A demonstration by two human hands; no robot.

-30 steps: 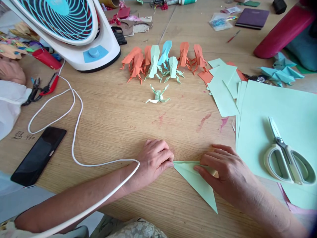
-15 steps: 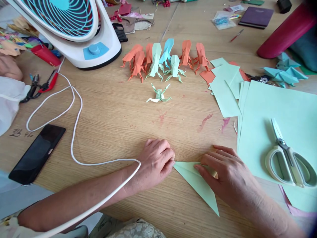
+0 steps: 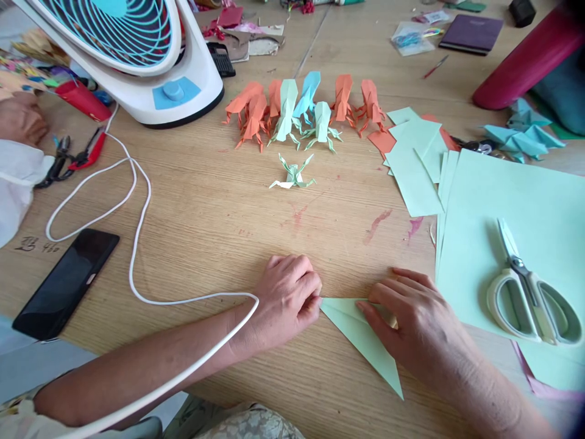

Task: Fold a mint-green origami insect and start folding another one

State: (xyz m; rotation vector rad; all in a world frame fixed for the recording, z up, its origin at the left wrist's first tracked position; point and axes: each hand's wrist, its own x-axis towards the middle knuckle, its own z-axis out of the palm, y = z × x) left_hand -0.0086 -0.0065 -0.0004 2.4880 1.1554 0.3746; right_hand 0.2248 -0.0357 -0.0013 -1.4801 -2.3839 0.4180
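Observation:
A pale green sheet of paper (image 3: 365, 341), folded into a triangle, lies on the wooden table in front of me. My left hand (image 3: 292, 296) is closed, with thumb and curled fingers pinching the paper's left corner. At the triangle's upper right, my right hand (image 3: 406, 311) grips the folded edge between thumb and fingers, hiding that part of the paper. Beyond my hands sits a small green origami figure (image 3: 293, 174) with thin legs. Farther back stand several origami figures in orange (image 3: 343, 100), green (image 3: 287, 107) and blue (image 3: 308, 94).
Scissors (image 3: 518, 262) rest on large green sheets (image 3: 475, 195) at right, near small cut pieces (image 3: 415, 164). A white cable (image 3: 183, 302) runs over my left forearm. A phone (image 3: 68, 283) and a fan (image 3: 173, 91) are at left. Another person's hand (image 3: 21, 119) shows at far left.
Both hands keep their hold on the folded paper with barely any motion. The whole view has shifted very slightly.

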